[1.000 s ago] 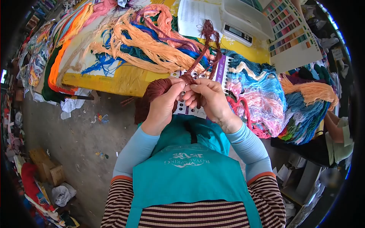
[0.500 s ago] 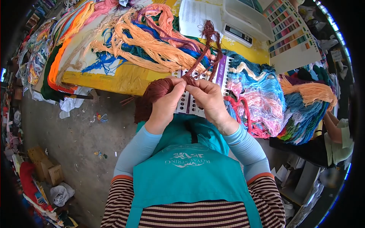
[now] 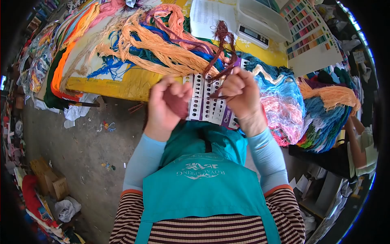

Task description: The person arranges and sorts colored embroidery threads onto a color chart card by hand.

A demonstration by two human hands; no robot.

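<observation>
My left hand is curled around a bundle of maroon thread, slightly smeared by motion. To its right, my right hand is closed, with a few strands of dark maroon thread trailing from its fingers toward the table. The hands are apart. Between and below them lie white cards with rows of punched holes, some with purple printed strips. The far end of the maroon strands rests in a loose tangle near a sheet of paper.
Peach skeins and blue ones cover the yellow table. Pink-and-blue skeins hang at the right, near another person's arm. A digital scale and a colour chart stand at the back.
My hands, together over the maroon thread before, have separated. The left moved left with the bundle; the right moved right and up with strands, uncovering more of the punched cards.
</observation>
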